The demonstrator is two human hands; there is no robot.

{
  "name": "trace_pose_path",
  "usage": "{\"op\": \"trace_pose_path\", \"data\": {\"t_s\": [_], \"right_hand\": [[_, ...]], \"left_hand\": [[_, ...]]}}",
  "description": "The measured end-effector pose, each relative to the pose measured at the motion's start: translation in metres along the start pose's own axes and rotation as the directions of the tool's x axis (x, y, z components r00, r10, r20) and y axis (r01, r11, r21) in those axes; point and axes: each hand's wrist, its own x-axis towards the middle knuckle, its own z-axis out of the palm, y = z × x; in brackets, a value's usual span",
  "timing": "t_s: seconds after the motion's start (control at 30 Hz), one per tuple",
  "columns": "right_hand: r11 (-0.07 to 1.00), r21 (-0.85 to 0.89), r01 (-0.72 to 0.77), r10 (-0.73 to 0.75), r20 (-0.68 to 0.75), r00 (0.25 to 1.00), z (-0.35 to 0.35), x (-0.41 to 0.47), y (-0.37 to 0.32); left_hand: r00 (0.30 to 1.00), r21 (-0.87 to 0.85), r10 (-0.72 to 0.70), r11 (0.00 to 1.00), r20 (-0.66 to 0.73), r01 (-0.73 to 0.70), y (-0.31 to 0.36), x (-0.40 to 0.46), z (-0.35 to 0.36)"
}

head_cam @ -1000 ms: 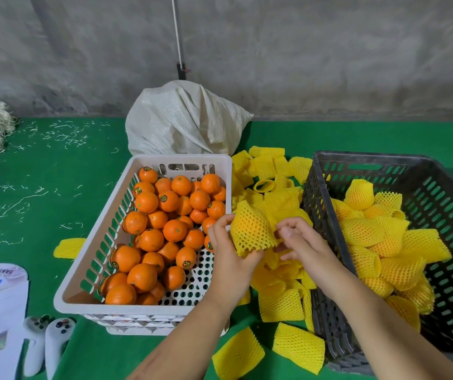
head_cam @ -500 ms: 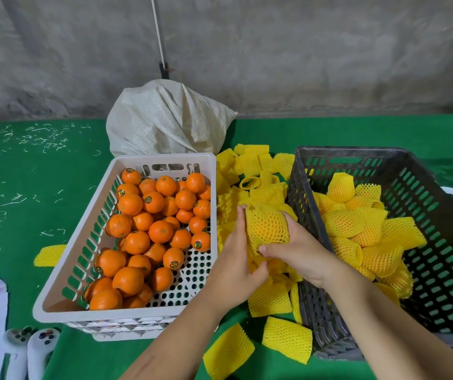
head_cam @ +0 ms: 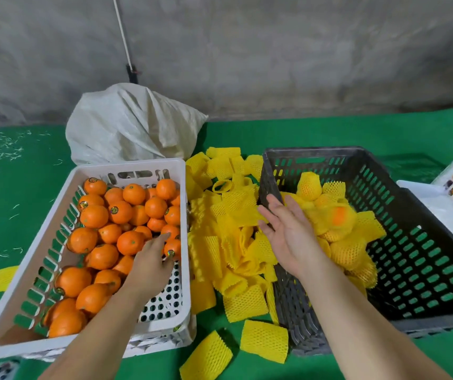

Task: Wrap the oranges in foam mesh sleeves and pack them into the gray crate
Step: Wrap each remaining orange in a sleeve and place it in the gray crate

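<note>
white crate (head_cam: 41,272): loose oranges (head_cam: 93,215); left hand (head_cam: 151,263) reaches among them, grip unclear. gray crate (head_cam: 425,242), right of it: sleeved oranges (head_cam: 346,250); right hand (head_cam: 288,234) spread, empty. spare sleeves (head_cam: 230,234) between.

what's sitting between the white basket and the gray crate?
In the head view, a pile of loose yellow foam mesh sleeves fills the green tabletop between the white basket and the gray crate.

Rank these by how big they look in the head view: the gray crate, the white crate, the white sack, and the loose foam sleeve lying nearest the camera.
1-2. Gray crate and white crate: look alike in size, unranked.
3. White sack, though it lies farther back, so this is unsure.
4. Foam sleeve, plainly smallest.
</note>
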Motion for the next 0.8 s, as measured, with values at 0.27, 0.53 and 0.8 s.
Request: {"op": "trace_pose_path", "data": {"t_s": [0.27, 0.53, 0.8], "right_hand": [[0.231, -0.96, 0.158, 0.278, 0.221, 0.935, 0.017, -0.005, 0.036], [-0.32, -0.878, 0.357, 0.659, 0.064, 0.749, 0.019, -0.003, 0.053], [-0.357, -0.862, 0.361, 0.646, 0.051, 0.761, 0.021, -0.004, 0.052]], "left_hand": [[0.972, 0.313, 0.051, 0.942, 0.228, -0.122, 0.017, 0.013, 0.0], [0.799, 0.545, -0.283, 0.836, 0.53, -0.066, -0.011, 0.017, 0.027], [0.886, 0.677, -0.392, 0.725, 0.25, 0.129, -0.03, 0.043, 0.017]]}}
